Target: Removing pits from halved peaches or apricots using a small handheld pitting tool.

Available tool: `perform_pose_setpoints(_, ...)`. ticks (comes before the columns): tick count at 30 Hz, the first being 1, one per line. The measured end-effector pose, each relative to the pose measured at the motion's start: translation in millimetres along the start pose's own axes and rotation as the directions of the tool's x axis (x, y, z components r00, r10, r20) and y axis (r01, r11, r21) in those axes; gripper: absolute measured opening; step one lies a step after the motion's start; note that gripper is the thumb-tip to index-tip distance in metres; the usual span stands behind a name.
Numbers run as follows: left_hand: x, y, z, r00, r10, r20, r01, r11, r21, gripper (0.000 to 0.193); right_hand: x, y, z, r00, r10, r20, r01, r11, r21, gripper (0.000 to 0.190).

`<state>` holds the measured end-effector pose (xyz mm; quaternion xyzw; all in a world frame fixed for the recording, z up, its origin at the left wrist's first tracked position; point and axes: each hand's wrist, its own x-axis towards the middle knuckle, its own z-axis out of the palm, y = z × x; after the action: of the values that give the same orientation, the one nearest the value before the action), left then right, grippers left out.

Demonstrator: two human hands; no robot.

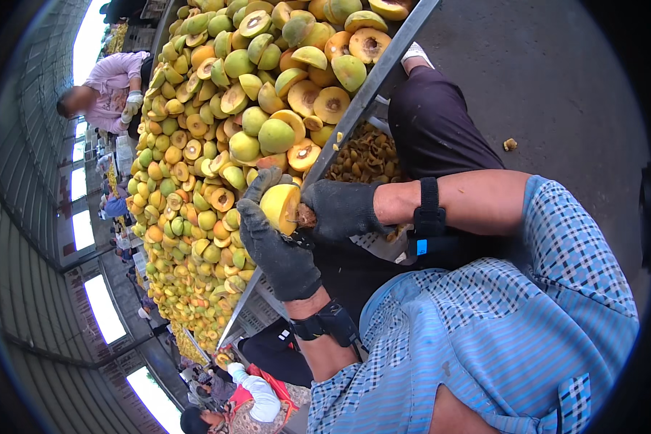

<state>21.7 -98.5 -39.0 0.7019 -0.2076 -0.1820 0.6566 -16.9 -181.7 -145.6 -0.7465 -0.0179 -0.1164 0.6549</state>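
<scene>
My left hand point(279, 255), in a dark grey work glove, cups a yellow peach half point(278, 205) with its cut face turned toward my right hand. My right hand point(343, 209), gloved the same way, is closed against that cut face. A rough brown peach stone point(306, 216) shows between its fingertips and the flesh. Whether a tool is also inside the right fist is hidden. Just beyond my hands, a large heap of halved peaches point(217, 163) lies on a metal-edged table, some cut side up and some skin side up.
The table's metal rim point(371, 81) runs beside my hands. Below it are many brown stones or scraps point(371, 154) and a white plastic crate point(377, 247). A fruit scrap point(510, 144) lies on the floor. One person point(111, 92) stands across the heap; another point(255, 396) sits on my left.
</scene>
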Motion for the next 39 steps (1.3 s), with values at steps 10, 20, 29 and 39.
perform_pose_setpoints(10,0.8,-9.2,-11.1,0.919,0.387,0.074,-0.369,0.78,0.506,0.046,-27.8,-40.7,-16.9,0.988,0.077,0.131,-0.143,0.764,0.629,0.039)
perform_pose_setpoints(20,9.6,-7.3,-4.9,0.848,0.47,0.245,-0.517,0.635,0.574,0.029,0.4,9.3,21.1,0.999,-0.01,-0.044,0.025,0.934,0.357,0.028)
perform_pose_setpoints(29,-5.8,-1.3,-27.7,0.939,0.281,0.201,-0.336,0.876,0.345,0.046,-0.1,34.0,26.5,0.86,-0.024,0.51,-0.225,0.878,0.421,0.023)
perform_pose_setpoints(39,-13.9,17.7,-45.0,0.941,0.17,0.293,-0.239,0.946,0.217,0.023,-24.2,-16.5,24.2,0.889,-0.02,0.458,-0.342,0.636,0.692,0.016)
